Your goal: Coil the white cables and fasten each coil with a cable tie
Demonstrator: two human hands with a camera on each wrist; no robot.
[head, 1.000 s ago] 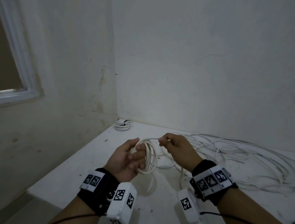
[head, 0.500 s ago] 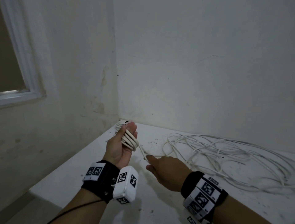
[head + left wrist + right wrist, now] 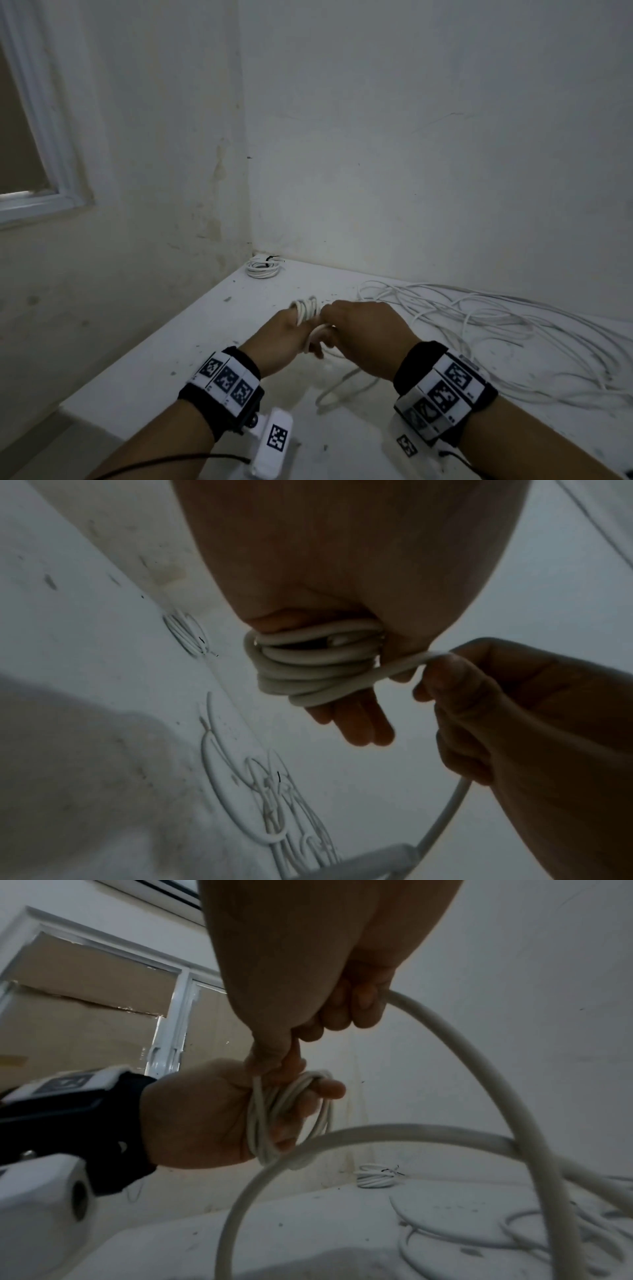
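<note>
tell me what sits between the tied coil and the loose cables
Nothing: the head view shows bare speckled table between the tied coil and the loose cables.

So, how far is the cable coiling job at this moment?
Done: one tied coil lies in the corner of the table, a black tie on it. In hand: a new coil sits around the fingers of the left hand, and the right hand pinches its running cable. Left: this coil has no visible tie, and the loose cables lie spread on the table.

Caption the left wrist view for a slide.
Loops of round white plastic cable circle the fingers of the left hand; right hand pinches the free strand.
</note>
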